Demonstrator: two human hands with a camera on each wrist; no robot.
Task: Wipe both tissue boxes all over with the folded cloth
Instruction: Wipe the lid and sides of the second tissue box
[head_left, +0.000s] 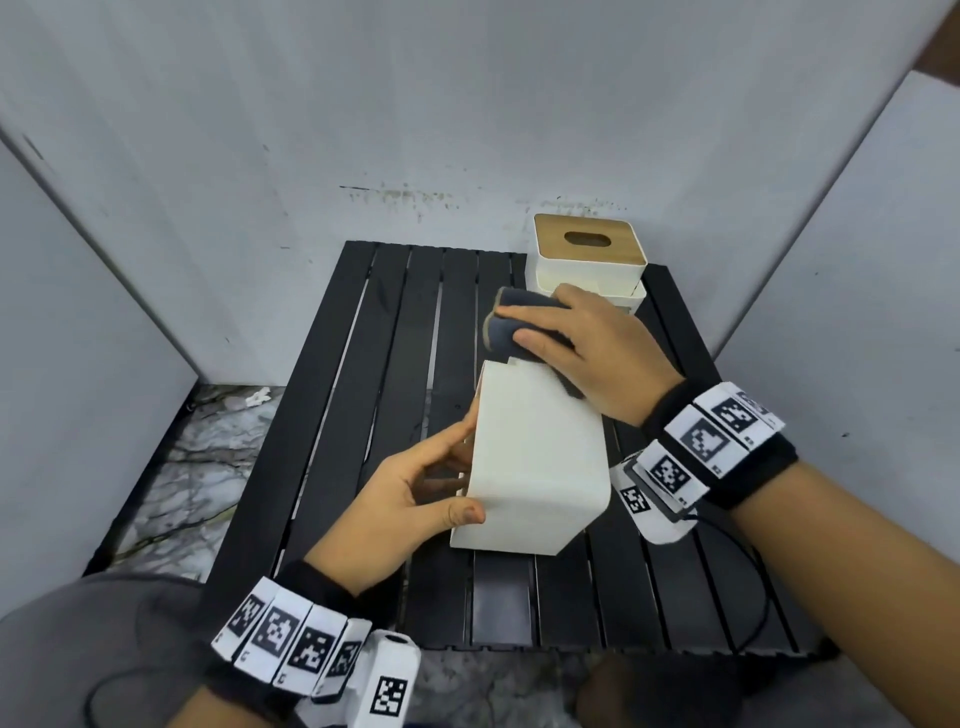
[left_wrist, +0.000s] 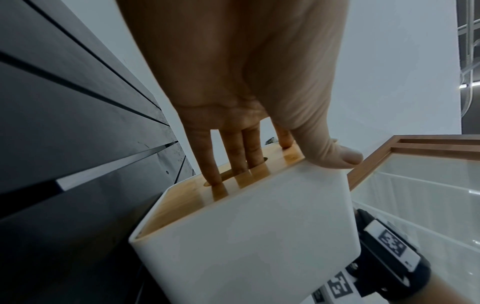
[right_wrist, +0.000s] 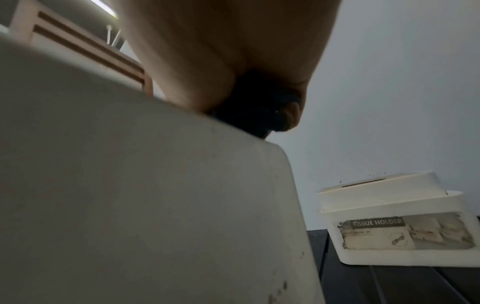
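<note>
Each bare forearm carries a black wrist strap (head_left: 748, 467) ringed with white tiles printed with black square fiducial markers (head_left: 280, 631); a thin black cable (head_left: 756, 587) leaves the right unit

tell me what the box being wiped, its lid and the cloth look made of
Held tissue box: probably plastic, smooth matte off-white walls with rounded corners.
Its lid: seemingly bamboo or wood, warm tan and slightly glossy, reflecting the fingers.
Folded cloth: soft dark grey fabric, possibly microfibre, with a lighter stitched edge.
</note>
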